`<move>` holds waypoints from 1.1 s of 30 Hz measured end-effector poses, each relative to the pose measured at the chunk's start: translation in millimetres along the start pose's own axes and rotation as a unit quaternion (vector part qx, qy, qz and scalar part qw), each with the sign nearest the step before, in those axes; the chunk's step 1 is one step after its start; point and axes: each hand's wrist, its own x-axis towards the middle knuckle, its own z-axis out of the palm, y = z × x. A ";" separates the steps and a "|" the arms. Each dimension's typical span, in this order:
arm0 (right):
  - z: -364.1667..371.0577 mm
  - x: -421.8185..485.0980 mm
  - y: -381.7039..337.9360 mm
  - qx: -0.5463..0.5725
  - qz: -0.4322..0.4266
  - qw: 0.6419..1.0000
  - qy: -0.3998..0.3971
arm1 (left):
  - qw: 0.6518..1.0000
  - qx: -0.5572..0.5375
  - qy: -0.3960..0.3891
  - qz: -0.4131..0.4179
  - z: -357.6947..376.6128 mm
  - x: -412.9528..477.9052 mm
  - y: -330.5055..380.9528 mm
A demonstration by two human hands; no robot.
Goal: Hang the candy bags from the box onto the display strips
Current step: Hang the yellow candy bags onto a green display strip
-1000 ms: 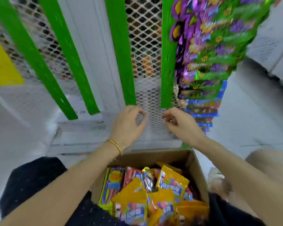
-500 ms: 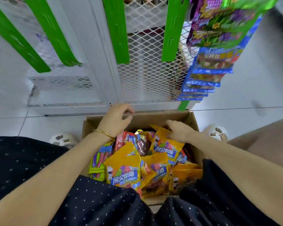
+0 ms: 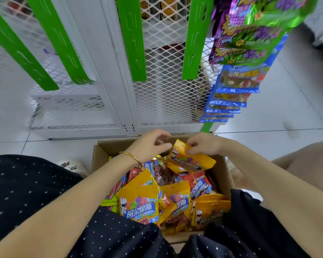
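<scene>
White floor tiles (image 3: 287, 112) run under a white mesh rack (image 3: 166, 101) that fills the far side of the view. Four green strips (image 3: 133, 43) hang bare down the rack's front. At the rack's right edge, purple-green bags (image 3: 250, 34) hang above a column of blue bags (image 3: 233, 90).

Below the rack, a cardboard box (image 3: 101, 155) sits on the floor between the person's knees, against dark dotted cloth (image 3: 35, 192). Yellow and red candy bags (image 3: 140, 203) fill the box in a loose heap.

Over the box's far edge, the right hand (image 3: 203, 144) pinches the top corner of one yellow bag (image 3: 192, 159), lifted clear of the heap and tilted. The left hand (image 3: 149, 146), with a gold bangle (image 3: 131, 156) at the wrist, hovers just beside that bag with fingers loosely curled, holding nothing; whether its fingertips touch the bag cannot be told.
</scene>
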 end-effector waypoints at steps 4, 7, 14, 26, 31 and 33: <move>-19.8 -20.0 -21.9 0.040 -0.061 0.997 0.039 | 0.999 -0.002 -0.001 0.036 10.5 5.0 18.0; -36.0 -30.5 -32.3 0.080 -0.081 0.988 0.103 | 0.994 -0.030 0.090 0.062 0.4 13.5 34.1; -90.5 -40.2 -34.2 0.215 -0.097 0.941 0.243 | 0.970 -0.129 0.184 0.092 -51.5 44.8 91.2; -129.5 -25.4 -18.0 0.005 -0.096 0.965 0.245 | 0.928 -0.084 0.357 0.067 -65.5 125.4 122.4; -130.3 -21.3 -23.7 0.097 -0.111 0.945 0.293 | 0.942 -0.097 0.311 0.076 -66.7 120.8 125.7; -130.6 -21.1 -27.3 0.100 -0.127 0.936 0.311 | 0.949 -0.108 0.283 0.085 -69.1 113.4 125.1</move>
